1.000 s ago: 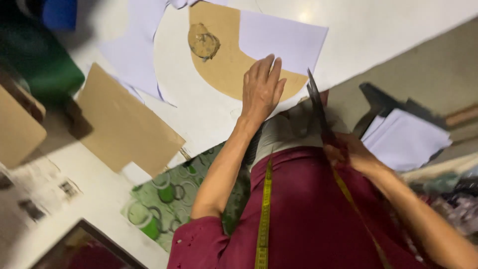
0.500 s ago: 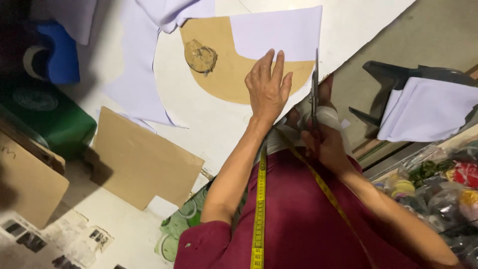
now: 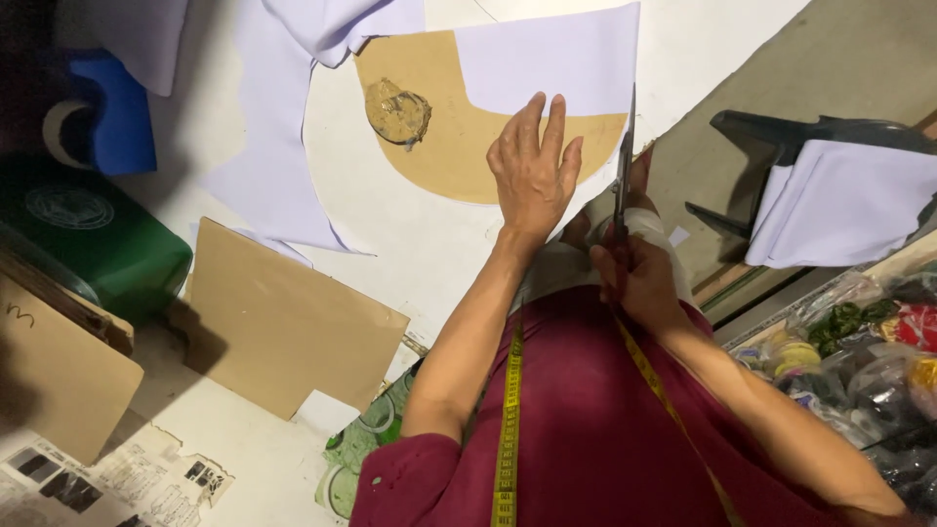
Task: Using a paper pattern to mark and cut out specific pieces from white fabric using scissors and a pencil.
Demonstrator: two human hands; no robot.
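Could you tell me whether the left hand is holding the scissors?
No, the left hand lies flat on the brown pattern; the right hand holds the scissors.

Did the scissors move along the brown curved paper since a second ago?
Yes. The scissors now point straight up beside the brown pattern's right tip, held in the right hand; earlier they leaned off to its right.

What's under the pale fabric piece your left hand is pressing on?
Under the pale lilac fabric piece lies a tan curved cardboard pattern, flat on the white table. The left hand presses its lower edge; the pattern's upper right part is covered.
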